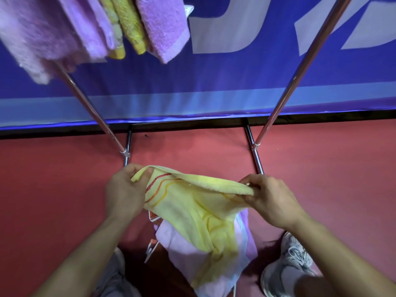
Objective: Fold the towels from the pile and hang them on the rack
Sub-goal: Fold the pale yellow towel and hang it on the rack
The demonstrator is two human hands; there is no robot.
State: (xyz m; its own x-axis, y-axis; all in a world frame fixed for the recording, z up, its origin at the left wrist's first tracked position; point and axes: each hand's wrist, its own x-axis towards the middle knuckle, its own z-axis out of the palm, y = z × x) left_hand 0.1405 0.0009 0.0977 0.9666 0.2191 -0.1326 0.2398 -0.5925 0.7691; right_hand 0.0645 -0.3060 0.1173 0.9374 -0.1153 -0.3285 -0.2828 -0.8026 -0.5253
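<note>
Yellow towel hung stretched above the pile on the floor, left grip and right grip each pinching a top corner. Matching those corners evenly would likely keep the fold square. No basket showed; folded towels draped the rack beyond.

- Setting: indoor hall of the sports-court or event kind, not a domestic room; the exact type cannot be told.
- Floor: smooth, uniform red surfacing, as on a court.
- Banner: long blue fabric barrier along the floor's edge, with a paler band low down and a black strip at its foot.
- Lettering: oversized white characters on the banner, cropped and unreadable.
- Rack: free-standing chrome tube frame on the floor before the banner, with folded towels hung on it.
</note>
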